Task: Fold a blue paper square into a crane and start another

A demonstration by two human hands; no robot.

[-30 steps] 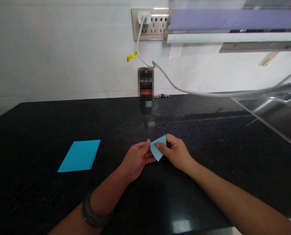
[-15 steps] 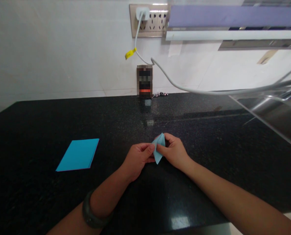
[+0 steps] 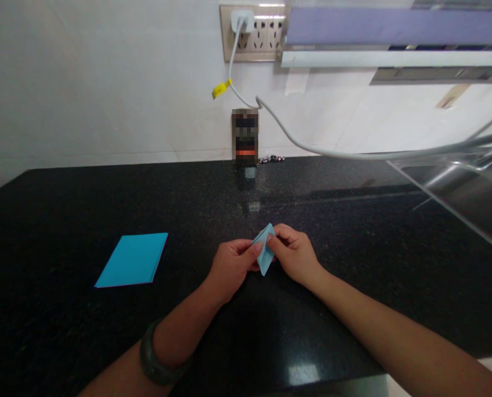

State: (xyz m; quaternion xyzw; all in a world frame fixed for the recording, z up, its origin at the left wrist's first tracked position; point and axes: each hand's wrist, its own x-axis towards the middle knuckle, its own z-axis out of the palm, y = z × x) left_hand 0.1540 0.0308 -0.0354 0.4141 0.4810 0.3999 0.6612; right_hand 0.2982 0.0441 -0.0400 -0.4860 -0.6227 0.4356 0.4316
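A small piece of folded light-blue paper [image 3: 266, 258], narrow and pointed at top and bottom, is held between both hands above the black counter. My left hand [image 3: 234, 268] pinches its left side, thumb on the front face. On the right side, my right hand [image 3: 294, 251] grips it, with the thumb pressed near the upper part. The fingers behind the paper are mostly hidden. Off to the left lies a flat stack of bright blue square paper [image 3: 133, 260], apart from both hands.
The black counter [image 3: 64, 220] meets a white wall. Against it stands a blurred phone-like object [image 3: 244, 136], beside a beaded string [image 3: 271, 159]. A white cable [image 3: 287, 132] runs from a wall socket [image 3: 265, 36] toward a metal sink [image 3: 477, 187] at right.
The folded paper has shifted slightly left and tilted. My right thumb has moved up along its front face. The blue stack lies where it was.
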